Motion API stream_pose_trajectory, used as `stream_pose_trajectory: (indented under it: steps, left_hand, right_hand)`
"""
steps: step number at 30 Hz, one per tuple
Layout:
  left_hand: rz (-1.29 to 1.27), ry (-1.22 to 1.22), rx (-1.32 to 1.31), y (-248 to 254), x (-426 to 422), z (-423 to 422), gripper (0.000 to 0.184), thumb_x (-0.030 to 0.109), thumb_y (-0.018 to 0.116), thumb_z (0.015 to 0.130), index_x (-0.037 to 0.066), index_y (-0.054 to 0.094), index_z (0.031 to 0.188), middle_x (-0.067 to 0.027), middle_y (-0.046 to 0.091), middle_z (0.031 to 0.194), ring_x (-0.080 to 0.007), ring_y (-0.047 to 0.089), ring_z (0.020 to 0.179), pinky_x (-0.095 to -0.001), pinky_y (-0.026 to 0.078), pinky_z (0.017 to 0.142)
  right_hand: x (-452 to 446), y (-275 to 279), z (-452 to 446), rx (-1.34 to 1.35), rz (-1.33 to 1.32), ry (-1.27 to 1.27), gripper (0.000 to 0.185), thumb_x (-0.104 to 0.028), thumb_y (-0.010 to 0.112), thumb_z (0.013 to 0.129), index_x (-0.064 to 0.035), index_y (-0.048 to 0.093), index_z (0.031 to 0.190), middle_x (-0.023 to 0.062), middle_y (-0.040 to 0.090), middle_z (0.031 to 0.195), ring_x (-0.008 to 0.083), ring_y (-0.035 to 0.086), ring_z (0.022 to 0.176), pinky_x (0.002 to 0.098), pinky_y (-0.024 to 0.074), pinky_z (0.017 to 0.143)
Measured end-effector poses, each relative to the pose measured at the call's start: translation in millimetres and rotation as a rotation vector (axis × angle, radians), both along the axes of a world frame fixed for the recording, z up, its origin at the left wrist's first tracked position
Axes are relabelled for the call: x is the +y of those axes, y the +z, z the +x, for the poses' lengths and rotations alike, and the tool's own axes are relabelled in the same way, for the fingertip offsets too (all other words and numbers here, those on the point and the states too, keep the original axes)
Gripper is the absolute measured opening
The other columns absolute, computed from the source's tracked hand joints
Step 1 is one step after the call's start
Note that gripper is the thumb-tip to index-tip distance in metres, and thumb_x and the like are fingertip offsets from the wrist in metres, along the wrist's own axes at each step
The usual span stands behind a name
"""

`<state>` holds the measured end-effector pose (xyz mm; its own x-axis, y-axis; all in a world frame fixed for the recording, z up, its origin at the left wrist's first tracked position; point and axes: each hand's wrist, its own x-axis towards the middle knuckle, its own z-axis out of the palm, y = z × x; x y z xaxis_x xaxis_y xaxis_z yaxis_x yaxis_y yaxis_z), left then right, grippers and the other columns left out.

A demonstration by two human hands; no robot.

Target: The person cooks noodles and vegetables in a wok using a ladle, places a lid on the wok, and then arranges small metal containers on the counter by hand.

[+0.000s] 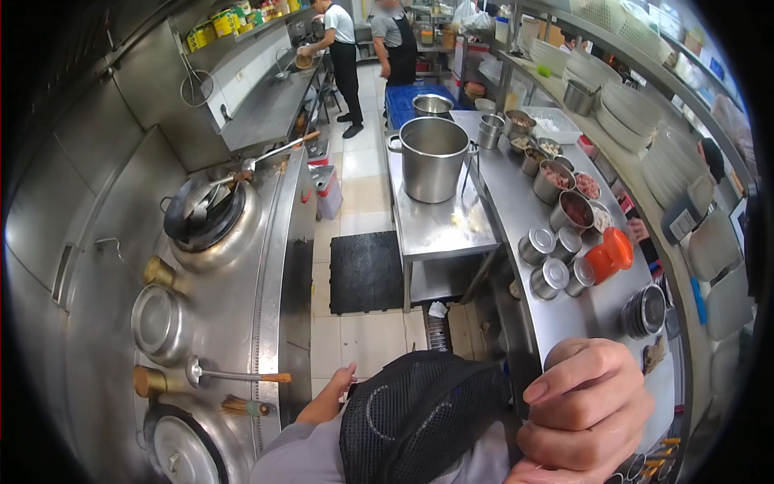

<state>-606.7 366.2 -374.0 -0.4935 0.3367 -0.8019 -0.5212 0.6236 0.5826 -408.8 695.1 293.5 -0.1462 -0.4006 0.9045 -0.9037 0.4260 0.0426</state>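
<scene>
Large in the lower right, my right hand (584,407) is raised with its fingers curled in; whether anything is inside them is hidden. It appears in front of the steel counter (524,218). My left hand (345,377) shows small at the bottom centre, beside a black mesh cap (415,411), partly hidden by it; its fingers are hard to make out. A ladle (242,376) and a brush (242,406) lie on the stove top (234,323) at the left.
A wok (201,214) sits on the stove. A large steel pot (434,161) stands on a low table (451,234). Lidded tins (550,277) and an orange container (605,256) are at the right. Two people (343,60) (395,40) stand farther back.
</scene>
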Motion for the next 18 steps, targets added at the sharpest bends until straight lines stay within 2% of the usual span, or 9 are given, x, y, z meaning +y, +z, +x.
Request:
stream_pose_trajectory:
  steps: [2,3,6,8,9,11,15,17,18]
  left_hand:
    - [0.070,0.062,-0.082,-2,-7,-7,0.070,0.063,0.054,0.099,0.004,0.054,0.138,-0.0140,0.066,0.109,-0.0221,0.064,0.087,-0.0402,0.052,0.070]
    - [0.080,0.054,-0.081,-1,-8,-13,0.070,0.063,0.054,0.099,0.004,0.054,0.138,-0.0140,0.066,0.109,-0.0221,0.064,0.087,-0.0402,0.052,0.070]
    - [0.009,-0.085,0.025,16,-8,-38,0.071,0.063,0.054,0.100,0.003,0.054,0.138,-0.0147,0.067,0.109,-0.0212,0.065,0.078,-0.0371,0.053,0.065]
    - [0.111,-0.030,-0.050,15,-24,-40,0.071,0.063,0.054,0.100,0.004,0.053,0.138,-0.0160,0.067,0.110,-0.0217,0.066,0.075,-0.0368,0.054,0.061]
    - [0.121,-0.035,-0.041,17,-20,-52,0.071,0.063,0.054,0.100,0.004,0.053,0.138,-0.0160,0.067,0.110,-0.0217,0.066,0.075,-0.0368,0.054,0.061]
    - [-0.035,-0.053,0.009,16,-24,-60,0.070,0.062,0.054,0.100,0.003,0.053,0.137,-0.0173,0.067,0.111,-0.0224,0.067,0.076,-0.0360,0.055,0.062]
    - [-0.009,-0.009,-0.021,-14,-44,-82,0.069,0.062,0.054,0.100,0.003,0.053,0.136,-0.0173,0.068,0.111,-0.0230,0.067,0.077,-0.0363,0.056,0.063]
    - [0.010,0.108,-0.095,-25,-47,-89,0.069,0.062,0.054,0.101,0.002,0.053,0.136,-0.0176,0.068,0.113,-0.0229,0.067,0.078,-0.0376,0.057,0.065]
    - [-0.003,0.091,-0.085,-26,-50,-89,0.070,0.062,0.054,0.100,0.002,0.051,0.137,-0.0174,0.068,0.113,-0.0220,0.067,0.076,-0.0365,0.056,0.063]
  right_hand:
    - [-13,2,-7,-0.038,-0.049,-0.014,0.018,-0.004,0.076,0.081,-0.0054,0.074,0.099,0.0041,0.058,0.071,0.0143,0.052,0.057,0.0367,0.0574,0.072]
    - [-18,5,-12,-0.036,-0.039,-0.021,0.018,-0.004,0.076,0.081,-0.0054,0.074,0.099,0.0041,0.058,0.071,0.0143,0.052,0.057,0.0367,0.0574,0.072]
    - [-32,12,-30,-0.049,-0.005,-0.002,0.016,-0.005,0.076,0.081,-0.0053,0.075,0.097,0.0051,0.060,0.071,0.0145,0.054,0.057,0.0371,0.0574,0.072]
    - [-44,11,-39,-0.071,-0.029,0.020,0.014,-0.006,0.077,0.082,-0.0052,0.075,0.096,0.0061,0.062,0.073,0.0149,0.054,0.056,0.0369,0.0571,0.071]
    - [-48,12,-46,-0.062,-0.018,0.016,0.014,-0.006,0.077,0.082,-0.0052,0.075,0.096,0.0061,0.062,0.073,0.0149,0.054,0.056,0.0369,0.0571,0.071]
    - [-61,10,-57,-0.058,-0.040,0.023,0.013,-0.007,0.078,0.082,-0.0052,0.076,0.095,0.0069,0.063,0.074,0.0152,0.055,0.056,0.0369,0.0570,0.071]
    - [-84,5,-80,-0.084,-0.064,0.042,0.013,-0.007,0.077,0.083,-0.0051,0.075,0.096,0.0073,0.063,0.074,0.0154,0.055,0.056,0.0371,0.0570,0.070]
    - [-90,4,-91,-0.125,-0.056,0.064,0.014,-0.008,0.077,0.084,-0.0046,0.075,0.097,0.0075,0.063,0.074,0.0154,0.055,0.057,0.0377,0.0572,0.071]
    - [-94,4,-95,-0.134,-0.052,0.072,0.014,-0.008,0.077,0.084,-0.0046,0.075,0.097,0.0075,0.063,0.074,0.0154,0.055,0.057,0.0377,0.0572,0.071]
